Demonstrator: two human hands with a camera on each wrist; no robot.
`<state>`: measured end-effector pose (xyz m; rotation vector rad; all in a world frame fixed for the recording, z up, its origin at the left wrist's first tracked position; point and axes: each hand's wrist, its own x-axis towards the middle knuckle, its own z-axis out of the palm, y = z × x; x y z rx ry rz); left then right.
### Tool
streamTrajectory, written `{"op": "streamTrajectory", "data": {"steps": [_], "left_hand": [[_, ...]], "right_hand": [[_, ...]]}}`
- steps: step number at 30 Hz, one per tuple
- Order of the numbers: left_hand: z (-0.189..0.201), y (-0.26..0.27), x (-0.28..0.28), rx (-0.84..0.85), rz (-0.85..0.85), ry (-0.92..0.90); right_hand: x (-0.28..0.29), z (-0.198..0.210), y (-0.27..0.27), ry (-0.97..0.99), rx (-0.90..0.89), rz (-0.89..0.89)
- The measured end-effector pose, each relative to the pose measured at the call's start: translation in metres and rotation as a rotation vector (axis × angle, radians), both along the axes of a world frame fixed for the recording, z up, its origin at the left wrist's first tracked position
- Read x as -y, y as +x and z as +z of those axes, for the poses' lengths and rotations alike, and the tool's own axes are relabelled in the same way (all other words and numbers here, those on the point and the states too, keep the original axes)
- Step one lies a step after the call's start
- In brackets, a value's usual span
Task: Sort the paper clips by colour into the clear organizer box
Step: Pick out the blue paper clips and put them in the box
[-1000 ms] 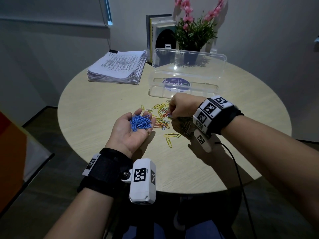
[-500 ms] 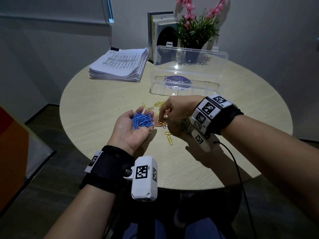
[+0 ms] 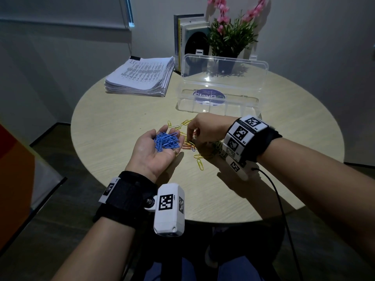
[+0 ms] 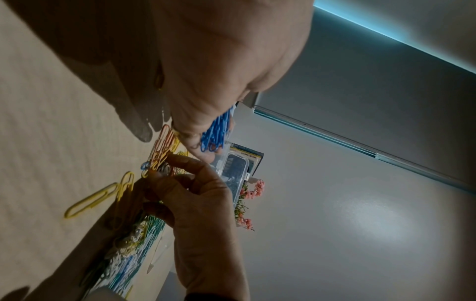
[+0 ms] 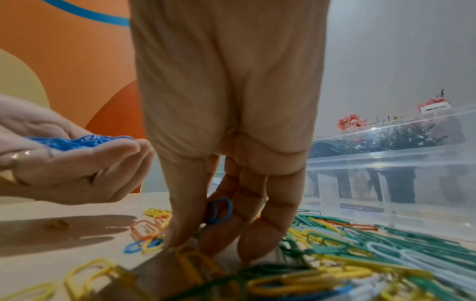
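- Right now the right hand [image 5: 226,203] reaches down into the mixed clips [image 3: 190,146], thumb and forefinger pinched on a blue clip [image 5: 219,210] lifted just off the round table [image 3: 121,118].
- That blue clip stands nearly upright, long axis vertical, rounded end up.
- Beside it, the left hand [image 3: 156,153] lies palm up, fingers loosely cupped, carrying a heap of blue clips [image 3: 166,141] pointing every way.
- Beyond the mixed clips, the clear organizer box [image 3: 218,103] sits open; I see no clips in it.
- Risk, I judge: linked neighbours may ride up with the pinched clip, and a tilted palm would spill the heap.
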<state>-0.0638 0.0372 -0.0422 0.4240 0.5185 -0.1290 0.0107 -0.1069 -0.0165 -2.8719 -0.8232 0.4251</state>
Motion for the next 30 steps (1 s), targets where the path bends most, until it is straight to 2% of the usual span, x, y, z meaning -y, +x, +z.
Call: {"op": "streamTrajectory", "data": {"steps": [12, 18, 22, 27, 30], "left_hand": [[0.002, 0.0, 0.0, 0.013, 0.004, 0.015], [0.001, 0.002, -0.004, 0.015, 0.008, 0.01], [-0.001, 0.004, -0.006, 0.012, 0.006, 0.003], [-0.002, 0.006, -0.002, 0.002, -0.014, 0.015], [-0.002, 0.008, 0.0, 0.003, -0.016, 0.017]], "right_hand": [[-0.002, 0.002, -0.003, -0.028, -0.107, 0.011], [-0.005, 0.001, -0.002, -0.114, -0.104, 0.054], [-0.002, 0.007, 0.0, -0.157, -0.045, 0.033], [-0.005, 0.016, 0.002, -0.35, 0.05, 0.012], [-0.004, 0.019, 0.006, -0.393, 0.082, -0.021]]}}
